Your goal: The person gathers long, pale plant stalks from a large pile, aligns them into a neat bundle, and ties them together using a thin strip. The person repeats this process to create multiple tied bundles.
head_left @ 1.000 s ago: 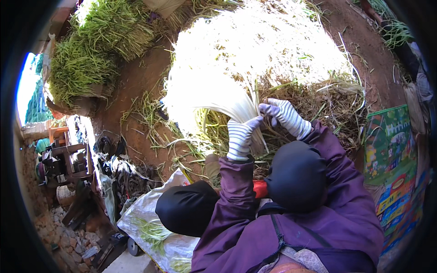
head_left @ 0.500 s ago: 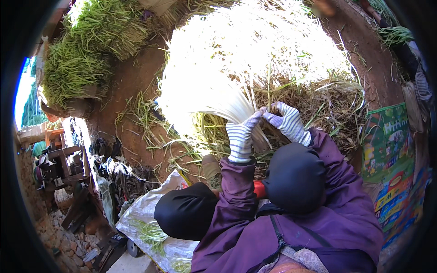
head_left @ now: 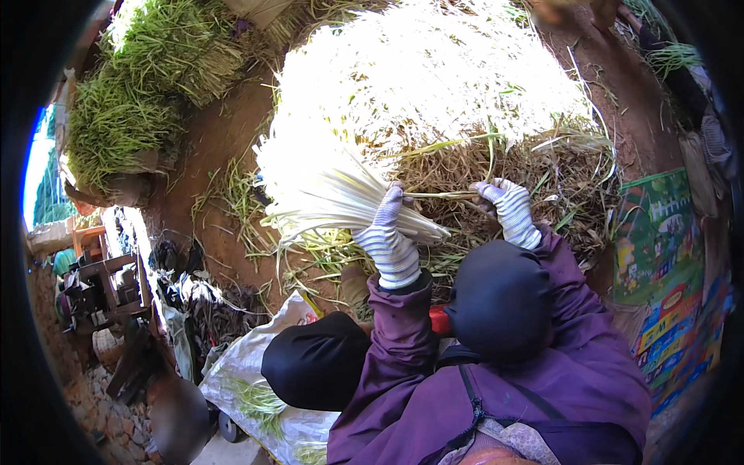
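My left hand (head_left: 387,236), in a striped knit glove, is closed around a bundle of pale, flat plant stalks (head_left: 333,194). The stalks fan out to the left, and their short cut ends stick out to the right below my fingers. My right hand (head_left: 508,209), gloved alike, pinches a yellowish stalk strand (head_left: 443,194). That strand runs taut and level from my left fingertips to my right ones, and its loose end curves upward past the right hand. Both hands hover over the near edge of a big heap of dry plant stems (head_left: 535,159).
Green stalks are piled (head_left: 124,132) at the far left. A white sack (head_left: 256,364) with loose stalks lies by my left knee (head_left: 318,360). Rubble (head_left: 116,403) and wooden frames stand lower left. A colourful printed sheet (head_left: 659,240) is at right. Another person's arm shows far right.
My hands have moved apart, drawing the strand straight between them. The left hand and bundle shifted slightly left, and the right hand a little to the right. A blurred dark round shape has appeared lower left.
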Available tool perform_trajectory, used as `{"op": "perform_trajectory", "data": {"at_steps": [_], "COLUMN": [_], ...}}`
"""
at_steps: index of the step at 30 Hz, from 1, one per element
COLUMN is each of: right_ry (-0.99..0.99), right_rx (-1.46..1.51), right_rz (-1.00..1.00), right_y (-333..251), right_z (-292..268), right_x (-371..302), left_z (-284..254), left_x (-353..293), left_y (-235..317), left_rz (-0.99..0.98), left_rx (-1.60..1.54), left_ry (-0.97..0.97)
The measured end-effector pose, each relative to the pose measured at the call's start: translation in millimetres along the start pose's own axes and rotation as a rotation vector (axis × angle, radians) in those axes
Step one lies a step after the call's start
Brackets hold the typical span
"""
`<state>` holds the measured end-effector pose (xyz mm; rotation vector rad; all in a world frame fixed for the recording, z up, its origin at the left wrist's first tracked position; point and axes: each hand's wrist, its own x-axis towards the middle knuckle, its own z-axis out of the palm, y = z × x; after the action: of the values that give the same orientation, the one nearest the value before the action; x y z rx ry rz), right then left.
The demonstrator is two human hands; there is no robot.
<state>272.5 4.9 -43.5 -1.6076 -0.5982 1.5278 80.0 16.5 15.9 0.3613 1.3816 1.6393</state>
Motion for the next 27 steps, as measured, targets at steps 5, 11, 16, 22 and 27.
{"op": "perform_trajectory", "data": {"at_steps": [5,11,16,22,27], "right_ry": [0.179,0.325,0.593,0.400,0.541], "right_rx": [-0.029,0.112,-0.387,-1.362,-0.965], "right_rz": [-0.124,-0.108,-0.154,-0.277,-0.879], "right_y": [-34.3,-26.4,-41.8,-80.6,-146.1], "right_z": [-26.4,-138.9,-197.9,-193.3,-116.4], "right_x": [-8.7,18.1,14.5,-45.0,-111.8], "left_z": [-17.5,-52.4,-72.4,-87.3,-66.0], "left_x": [4.8,21.4,31.5,37.3,24.4], "left_y": [13.5,54.5,57.0,61.5,50.8], "left_rz": [-0.038,0.061,0.107,0.038,0.017], "left_rx": [-0.128,-0.365,-0.355,-0.344,-0.278], "left_ry": [-0.014,-0.046,0.027,-0.066,-0.148]}}
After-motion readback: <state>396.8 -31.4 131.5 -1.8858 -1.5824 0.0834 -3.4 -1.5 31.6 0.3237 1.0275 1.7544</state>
